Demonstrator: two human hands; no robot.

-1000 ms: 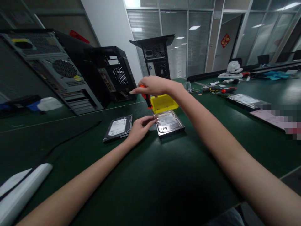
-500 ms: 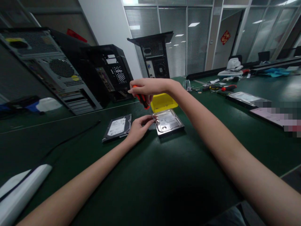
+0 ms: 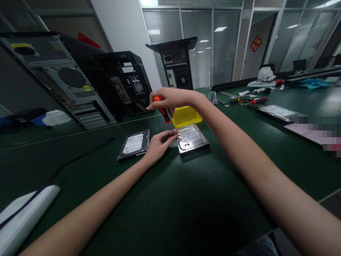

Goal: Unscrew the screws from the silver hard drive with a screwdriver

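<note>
My right hand is closed around a red-orange and black screwdriver, held tilted with its shaft pointing down. The tip meets the left edge of a silver hard drive lying label up on the green table. Beside that tip, the thumb and forefinger of my left hand are pinched together at the drive's edge; what lies between them is too small to make out. A second hard drive, black with a white label, lies just left of my left hand. Behind the silver drive sits a yellow tray.
Open computer cases stand at the back left, and another case stands behind the tray. Pliers, more drives and small tools lie at right. A black cable crosses the left side.
The fingers of my right hand have shifted slightly around the screwdriver handle, and more of its orange end shows. My left hand and both drives keep their places.
</note>
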